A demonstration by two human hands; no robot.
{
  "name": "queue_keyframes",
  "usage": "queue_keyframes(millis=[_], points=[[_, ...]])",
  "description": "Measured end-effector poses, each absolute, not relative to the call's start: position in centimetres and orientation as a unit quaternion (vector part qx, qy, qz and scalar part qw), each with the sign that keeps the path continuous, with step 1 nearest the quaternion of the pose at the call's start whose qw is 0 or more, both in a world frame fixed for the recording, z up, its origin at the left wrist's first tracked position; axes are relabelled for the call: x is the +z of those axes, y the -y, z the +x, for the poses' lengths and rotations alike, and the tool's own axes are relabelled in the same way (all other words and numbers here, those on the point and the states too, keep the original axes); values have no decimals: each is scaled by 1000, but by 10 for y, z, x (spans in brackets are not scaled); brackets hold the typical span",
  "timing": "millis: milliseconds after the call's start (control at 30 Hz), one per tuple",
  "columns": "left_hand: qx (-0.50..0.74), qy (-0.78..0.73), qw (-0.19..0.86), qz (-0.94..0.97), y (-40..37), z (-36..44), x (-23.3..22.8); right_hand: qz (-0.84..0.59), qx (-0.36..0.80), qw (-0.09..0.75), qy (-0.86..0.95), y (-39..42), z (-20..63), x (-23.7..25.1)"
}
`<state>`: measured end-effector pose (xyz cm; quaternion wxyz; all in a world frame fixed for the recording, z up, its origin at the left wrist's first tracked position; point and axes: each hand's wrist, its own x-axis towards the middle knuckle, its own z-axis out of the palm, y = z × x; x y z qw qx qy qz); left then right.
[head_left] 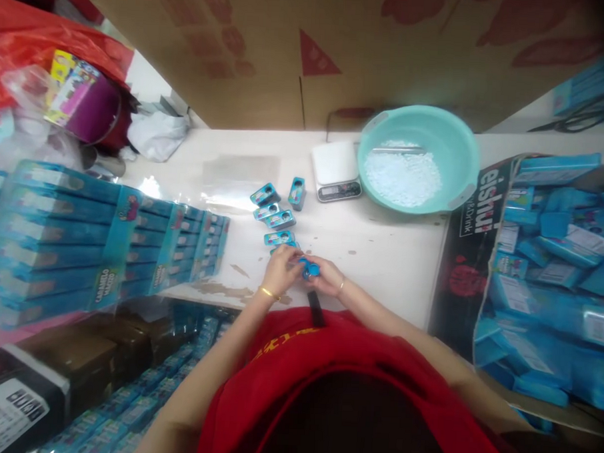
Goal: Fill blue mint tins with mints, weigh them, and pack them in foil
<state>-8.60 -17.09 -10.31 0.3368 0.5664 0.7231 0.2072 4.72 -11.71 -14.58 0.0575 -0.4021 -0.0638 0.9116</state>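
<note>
Close to the table's front edge, my right hand (328, 276) has its fingers closed round a small blue container (311, 269), whose round blue top shows. My left hand (281, 271) meets it from the other side, fingertips pinched at the container's edge. Just beyond my left hand lie several small blue boxes (281, 218) with dark round spots on them, one partly hidden by my fingers. A single blue box (297, 193) stands a little apart, near a white digital scale (333, 162).
A turquoise basin (468, 160) holds white pieces and a metal tool. At right, a carton (460, 273) is full of blue packets. Stacked blue display boxes (56, 242) fill the left. A large cardboard box (268, 85) stands behind. Scissors (582, 117) lie far right.
</note>
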Motion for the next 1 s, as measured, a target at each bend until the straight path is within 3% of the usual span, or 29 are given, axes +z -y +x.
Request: queue_keyframes(millis=[267, 367, 567, 733, 867, 1000], points=[[202, -825, 276, 450, 148, -110, -121, -359, 927, 68, 80, 117, 34, -145], [106, -871, 229, 422, 127, -126, -125, -346, 927, 105, 103, 112, 39, -147], [-126, -864, 280, 400, 100, -141, -127, -351, 919, 107, 145, 105, 50, -144], [-211, -840, 275, 417, 90, -147, -125, -376, 906, 89, 174, 103, 43, -143], [-94, -846, 236, 468, 111, -133, -122, -431, 869, 131, 204, 103, 32, -145], [214, -788, 381, 435, 142, -107, -123, -466, 832, 194, 230, 103, 18, -148]])
